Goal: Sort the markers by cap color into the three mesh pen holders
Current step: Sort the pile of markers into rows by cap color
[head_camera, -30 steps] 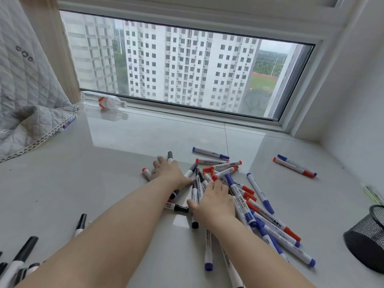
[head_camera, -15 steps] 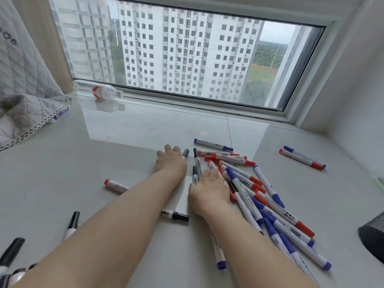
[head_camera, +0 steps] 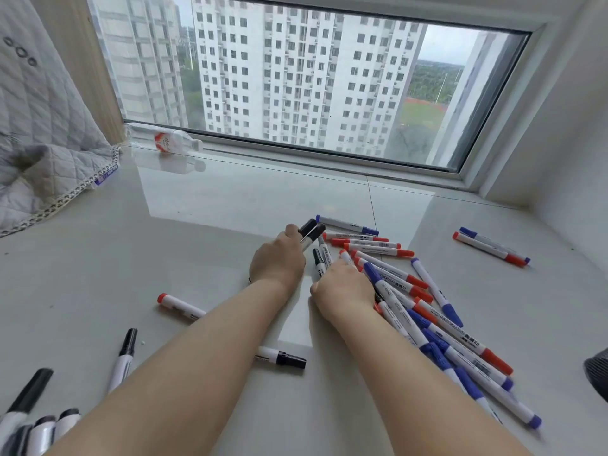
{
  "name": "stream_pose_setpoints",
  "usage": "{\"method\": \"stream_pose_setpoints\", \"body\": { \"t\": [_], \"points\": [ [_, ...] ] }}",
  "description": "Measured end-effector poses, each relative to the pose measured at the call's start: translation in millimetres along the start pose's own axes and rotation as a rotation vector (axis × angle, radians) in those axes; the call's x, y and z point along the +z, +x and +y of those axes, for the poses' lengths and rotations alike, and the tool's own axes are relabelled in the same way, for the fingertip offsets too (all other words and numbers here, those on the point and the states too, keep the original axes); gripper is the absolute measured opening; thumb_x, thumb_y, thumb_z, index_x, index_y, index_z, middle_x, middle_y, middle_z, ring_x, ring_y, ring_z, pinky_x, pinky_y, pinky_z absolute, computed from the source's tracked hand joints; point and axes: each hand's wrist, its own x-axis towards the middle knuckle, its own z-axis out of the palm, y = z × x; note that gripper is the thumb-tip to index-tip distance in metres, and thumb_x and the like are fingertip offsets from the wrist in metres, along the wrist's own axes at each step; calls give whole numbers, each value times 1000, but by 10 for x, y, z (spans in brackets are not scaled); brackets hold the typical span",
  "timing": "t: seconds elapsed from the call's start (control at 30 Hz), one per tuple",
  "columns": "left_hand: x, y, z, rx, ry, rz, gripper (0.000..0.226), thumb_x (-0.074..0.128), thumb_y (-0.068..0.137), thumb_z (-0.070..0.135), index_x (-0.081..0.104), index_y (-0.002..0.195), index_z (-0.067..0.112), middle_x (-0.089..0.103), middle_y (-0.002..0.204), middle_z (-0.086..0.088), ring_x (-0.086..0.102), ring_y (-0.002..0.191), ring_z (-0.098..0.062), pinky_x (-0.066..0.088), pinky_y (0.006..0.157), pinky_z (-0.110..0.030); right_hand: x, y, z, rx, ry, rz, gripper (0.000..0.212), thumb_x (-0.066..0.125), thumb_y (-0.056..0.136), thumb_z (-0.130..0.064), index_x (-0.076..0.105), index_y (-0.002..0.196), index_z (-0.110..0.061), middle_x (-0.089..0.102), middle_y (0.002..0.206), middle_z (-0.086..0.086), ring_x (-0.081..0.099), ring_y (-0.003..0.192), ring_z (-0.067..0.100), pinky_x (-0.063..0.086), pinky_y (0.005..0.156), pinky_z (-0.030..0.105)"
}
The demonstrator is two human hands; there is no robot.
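At 12 o'clock of the pile (head_camera: pixel 411 301), your left hand (head_camera: pixel 278 263) grips two black-capped markers (head_camera: pixel 311 233); lift clear. Right hand (head_camera: pixel 342 287) curled, contents unclear.

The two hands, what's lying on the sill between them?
In the head view, black-capped markers lie in the gap between the left hand, which grips two black-capped markers, and the right hand. Nearer the wrists, only bare sill shows.

Soft window daylight, warped edges
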Motion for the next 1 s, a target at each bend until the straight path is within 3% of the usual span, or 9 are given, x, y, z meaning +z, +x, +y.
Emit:
{"method": "stream_pose_setpoints", "body": {
  "t": [0.07,0.13,0.27,0.33,0.47,0.6,0.73,0.87,1.0],
  "points": [
    [17,-17,-4,48,-15,26,22,43,90,16,41,111,11,62,106,-10,60,86,-38,37,62,-35,-20,42,32,-33,-34,-2,39,45,93,-22,47,127,-5,34,149,6,47,124,26,41,82,31],
    [11,-10,-15,45,-53,40,22,44,90,19,41,110,12,63,104,-11,59,85,-38,37,61,-35,-37,78,51,-57,-86,-12,32,46,93,-21,53,121,-6,42,142,7,49,120,27,36,74,29],
    [-90,25,-42,17,-196,42,21,47,92,25,40,107,12,62,98,-11,50,75,-32,36,63,-34,-64,91,102,-32,-45,-24,34,44,93,-24,53,121,-7,45,140,6,51,118,30,43,81,33],
    [-203,29,-39,26,-280,62,22,47,93,27,40,106,12,60,93,-10,47,72,-29,37,63,-33,-92,101,134,6,45,-67,34,44,93,-29,53,118,-8,51,134,9,54,110,29,44,75,34],
    [-505,-69,-27,108,-316,48,17,44,94,34,38,96,19,50,76,-1,49,69,-27,36,59,-32,-143,88,222,79,376,-96,17,49,88,-28,49,82,-12,58,92,9,55,78,25,45,66,33],
    [-738,-307,-123,170,-341,-92,18,45,93,37,45,90,19,51,69,4,52,66,-22,38,54,-31,-226,-24,307,47,872,-25,18,54,91,-29,55,101,-14,59,83,2,58,75,17,49,68,32],
    [-883,-610,-215,182,-308,-251,23,51,90,37,44,70,28,50,69,4,46,59,-14,35,54,-28,-460,-160,372,43,1102,12,8,56,92,-22,55,93,-14,59,82,4,57,67,15,46,59,26],
    [-982,-878,-310,206,-159,-372,30,61,83,41,43,64,27,49,68,8,46,60,-11,33,53,-24,-650,-356,495,17,1051,18,8,58,90,-22,54,86,-16,52,69,2,48,56,15,40,53,26],
    [-1014,-1091,-379,277,123,-497,24,63,79,45,53,84,24,52,98,1,50,80,-16,37,65,-27,-739,-570,651,16,734,77,8,57,89,-24,54,91,-17,52,71,0,46,58,14,35,51,26]
  ]
}}
